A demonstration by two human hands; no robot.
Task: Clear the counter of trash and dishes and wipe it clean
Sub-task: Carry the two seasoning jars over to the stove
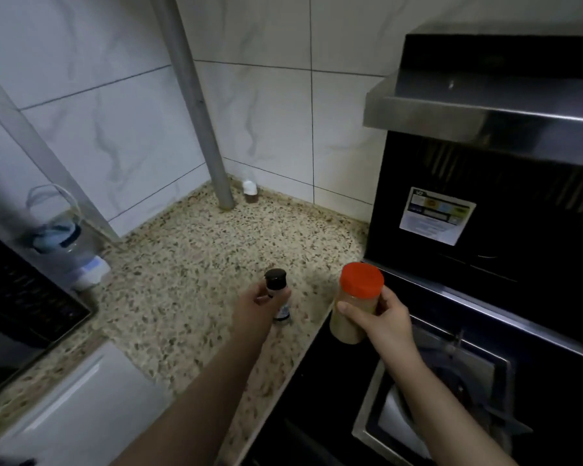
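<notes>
The speckled counter (189,264) runs far to the tiled corner. At its near right edge the right hand (384,326) curls round an orange-lidded jar (355,304), upright, held over the stove side. Just left, the left hand (256,306) pinches a small black-capped bottle (278,290), upright, apparently standing on the counter.

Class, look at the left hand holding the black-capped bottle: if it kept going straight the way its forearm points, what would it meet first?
Probably bare speckled counter, then the grey pipe in the corner; depth is unclear.
</notes>
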